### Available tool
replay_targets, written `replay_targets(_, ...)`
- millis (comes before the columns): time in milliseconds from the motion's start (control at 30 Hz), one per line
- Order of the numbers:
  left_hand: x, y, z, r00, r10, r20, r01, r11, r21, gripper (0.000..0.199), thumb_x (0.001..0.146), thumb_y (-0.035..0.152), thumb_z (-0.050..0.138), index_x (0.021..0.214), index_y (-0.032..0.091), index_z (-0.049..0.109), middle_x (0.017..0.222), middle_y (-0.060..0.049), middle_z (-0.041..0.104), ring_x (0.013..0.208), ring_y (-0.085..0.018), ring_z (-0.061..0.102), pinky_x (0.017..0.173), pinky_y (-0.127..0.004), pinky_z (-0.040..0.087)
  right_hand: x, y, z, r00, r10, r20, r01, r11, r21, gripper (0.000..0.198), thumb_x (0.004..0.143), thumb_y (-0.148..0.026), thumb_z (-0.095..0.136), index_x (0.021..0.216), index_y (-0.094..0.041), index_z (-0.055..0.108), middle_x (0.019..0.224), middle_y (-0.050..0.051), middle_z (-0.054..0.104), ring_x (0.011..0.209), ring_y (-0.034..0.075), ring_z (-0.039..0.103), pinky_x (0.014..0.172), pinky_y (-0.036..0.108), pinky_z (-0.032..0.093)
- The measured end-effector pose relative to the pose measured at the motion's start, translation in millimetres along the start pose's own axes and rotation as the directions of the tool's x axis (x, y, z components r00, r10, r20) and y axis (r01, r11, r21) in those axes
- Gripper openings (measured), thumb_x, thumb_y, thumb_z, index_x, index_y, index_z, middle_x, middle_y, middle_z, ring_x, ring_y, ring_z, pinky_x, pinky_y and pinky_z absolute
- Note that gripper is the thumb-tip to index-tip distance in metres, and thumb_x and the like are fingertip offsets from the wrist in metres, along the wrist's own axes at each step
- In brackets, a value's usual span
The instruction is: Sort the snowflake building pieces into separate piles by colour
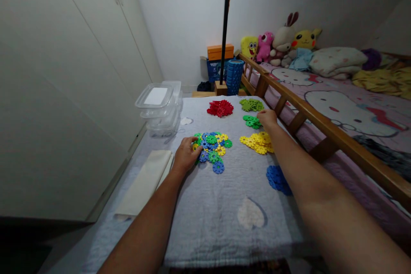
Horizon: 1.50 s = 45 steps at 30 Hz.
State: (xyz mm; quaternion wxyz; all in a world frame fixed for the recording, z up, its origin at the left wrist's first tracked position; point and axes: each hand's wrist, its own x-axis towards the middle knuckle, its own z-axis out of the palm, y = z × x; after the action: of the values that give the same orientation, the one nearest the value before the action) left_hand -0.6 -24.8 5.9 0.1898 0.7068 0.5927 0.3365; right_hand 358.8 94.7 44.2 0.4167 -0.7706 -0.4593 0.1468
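My left hand (186, 154) rests at the left edge of a mixed pile of plastic snowflake discs (210, 145) in blue, green and yellow. Its fingers are curled at the discs; what lies between them I cannot make out. Over at the right, my right hand (267, 117) is at the small pile of green discs (251, 121), fingertips together and partly hidden. Around it lie light green discs (251, 105) behind, yellow discs (257, 142) in front, and blue discs (278, 180) nearer me, partly covered by my forearm. A red pile (220, 108) sits at the far middle.
Stacked clear plastic boxes (157, 109) stand at the table's back left, with a folded cream cloth (144, 182) in front. A wooden bed rail (298, 111) runs along the right side. Behind the table rises a black pole (225, 25).
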Motion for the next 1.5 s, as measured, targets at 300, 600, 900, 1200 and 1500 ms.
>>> replay_targets(300,0.7,0.9,-0.3,1.000,0.009,0.003,-0.009,1.000,0.017,0.031,0.085,0.033,0.061,0.112,0.017,0.062,0.115,-0.011,0.063,0.113,-0.027,0.060,0.103,-0.043,0.048,-88.2,-41.9,16.0,0.936,-0.220,0.274,0.105,0.919,0.381,0.007,0.068,-0.021,0.059,0.072,-0.017,0.062,0.066,-0.001,0.064,0.055,0.010,0.053,0.055,0.022,0.043)
replay_targets(600,-0.3,0.7,-0.7,1.000,0.003,0.023,-0.003,1.000,0.009,0.033,0.086,0.034,0.061,0.114,0.017,0.061,0.117,-0.011,0.061,0.115,-0.027,0.059,0.103,-0.044,0.047,-144.4,-29.0,54.4,0.776,-0.495,0.391,0.537,0.844,0.003,0.037,0.079,-0.010,0.050,0.108,-0.015,0.071,0.117,0.012,0.071,0.112,0.023,0.060,0.101,0.037,0.040)
replay_targets(900,-4.3,4.1,-4.5,0.982,0.112,0.155,-0.104,0.993,-0.059,0.082,0.068,0.051,0.080,0.137,0.020,0.049,0.135,-0.013,0.052,0.129,-0.031,0.051,0.110,-0.047,0.043,-151.0,-18.4,63.4,0.735,-0.507,0.450,0.608,0.787,-0.105,0.040,0.081,-0.011,0.051,0.116,-0.018,0.069,0.123,0.011,0.068,0.114,0.024,0.054,0.101,0.037,0.036)
replay_targets(1200,-15.9,12.2,-2.3,0.938,0.108,0.330,-0.169,0.972,0.163,0.142,0.040,0.059,0.092,0.156,0.022,0.020,0.162,-0.026,0.012,0.147,-0.050,0.023,0.113,-0.064,0.030,-169.9,-34.8,64.8,0.699,-0.587,0.408,0.651,0.759,-0.024,0.040,0.089,-0.024,0.054,0.128,-0.023,0.064,0.136,0.007,0.062,0.119,0.028,0.047,0.101,0.042,0.034)
replay_targets(1500,-23.3,22.7,6.5,0.963,0.069,0.261,-0.132,0.963,0.233,0.141,0.044,0.059,0.091,0.157,0.019,0.017,0.163,-0.029,0.008,0.147,-0.050,0.022,0.111,-0.062,0.031,-169.7,-31.4,68.7,0.689,-0.609,0.393,0.673,0.739,-0.035,0.028,0.091,-0.030,0.060,0.116,-0.026,0.071,0.120,0.008,0.066,0.113,0.026,0.049,0.098,0.039,0.035)
